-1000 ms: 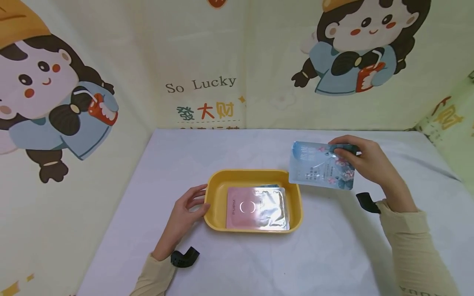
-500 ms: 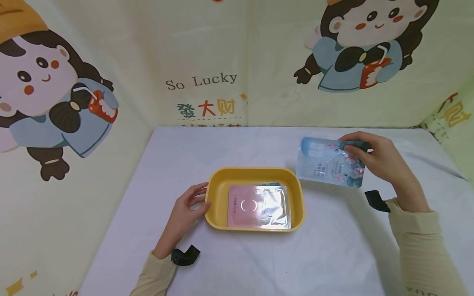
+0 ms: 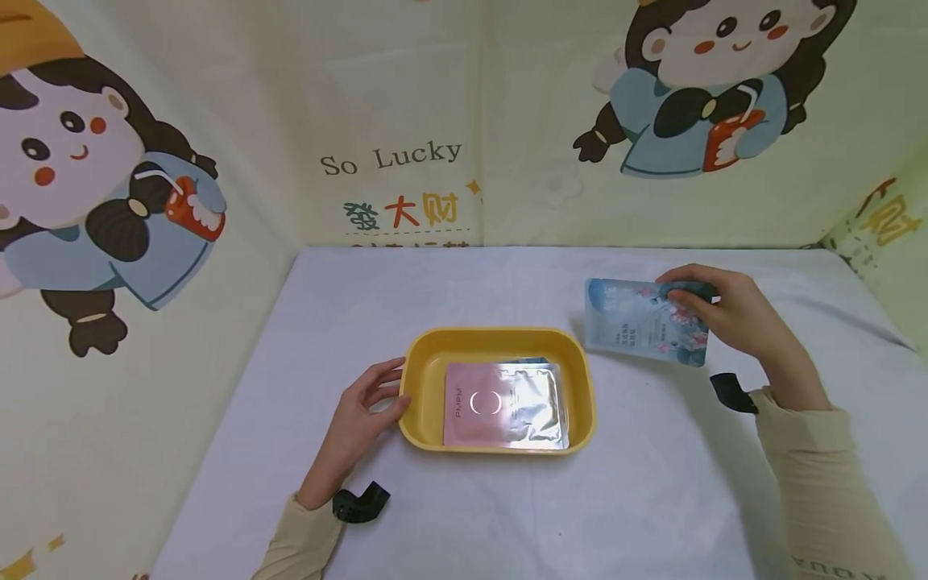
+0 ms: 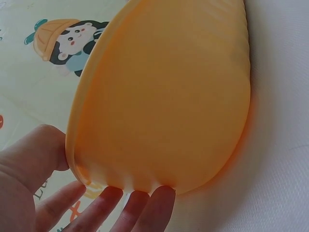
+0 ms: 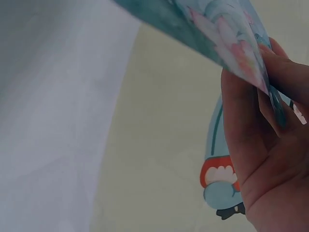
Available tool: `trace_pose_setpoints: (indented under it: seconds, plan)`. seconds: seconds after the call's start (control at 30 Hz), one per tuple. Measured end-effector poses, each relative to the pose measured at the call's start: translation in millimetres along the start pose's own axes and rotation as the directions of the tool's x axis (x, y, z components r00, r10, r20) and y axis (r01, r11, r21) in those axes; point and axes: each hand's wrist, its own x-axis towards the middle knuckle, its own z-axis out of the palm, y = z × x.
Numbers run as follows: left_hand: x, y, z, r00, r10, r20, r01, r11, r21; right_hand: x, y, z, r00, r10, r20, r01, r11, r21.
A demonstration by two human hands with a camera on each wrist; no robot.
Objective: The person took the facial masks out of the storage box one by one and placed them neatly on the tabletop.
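In the head view my right hand (image 3: 732, 310) pinches a pale blue face mask packet (image 3: 638, 322) with pink flowers by its right end. It holds the packet tilted above the white table, just right of a yellow plastic basin (image 3: 500, 340). The right wrist view has the packet's flowered end (image 5: 236, 48) between thumb and fingers. A pink and silver face mask packet (image 3: 478, 411) lies flat in the basin, mostly covering something blue (image 3: 536, 361). My left hand (image 3: 370, 411) rests against the basin's left end, fingertips (image 4: 164, 193) touching its outer wall and thumb at the rim.
White cloth (image 3: 449, 515) covers the table around the basin. Behind it rises a cream backdrop (image 3: 536, 201) with cartoon figures and lettering, which also hangs along the left and right sides. A black wrist mount (image 3: 732, 393) sits on each wrist.
My right hand has drawn the blue packet rightward, off the basin's right rim, then dipped it a little. The left hand and the basin stay where they were.
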Motion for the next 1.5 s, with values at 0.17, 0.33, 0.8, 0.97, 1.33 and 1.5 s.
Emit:
trace_pose_setpoints:
  seconds: [0.17,0.33,0.8,0.97,1.33,1.5]
  plan:
    - [0.7,-0.4,-0.4,1.000,-0.005,0.002,0.005,1.000,-0.002,5,5,5,0.998,0.028,0.059,-0.028,1.000,-0.007]
    - [1.3,-0.7,-0.3,1.000,-0.003,0.007,0.003,1.000,-0.004,8,13,9,0.992,0.054,0.112,-0.052,0.999,-0.015]
    - [2.1,-0.1,0.7,1.000,0.015,0.013,-0.015,1.000,-0.011,22,33,27,0.978,0.043,0.204,-0.042,0.999,-0.009]
    - [2.2,-0.9,0.6,1.000,0.027,0.012,-0.027,1.000,-0.006,24,40,34,0.969,0.057,0.238,-0.054,0.998,-0.020]
    - [0.8,-2.3,1.0,1.000,-0.004,0.010,0.004,1.000,0.005,25,39,43,0.925,0.191,0.327,-0.187,0.981,-0.045]
    - [1.3,-2.3,1.5,1.000,0.008,0.008,-0.008,1.000,0.012,27,40,45,0.902,0.241,0.358,-0.224,0.970,-0.090]
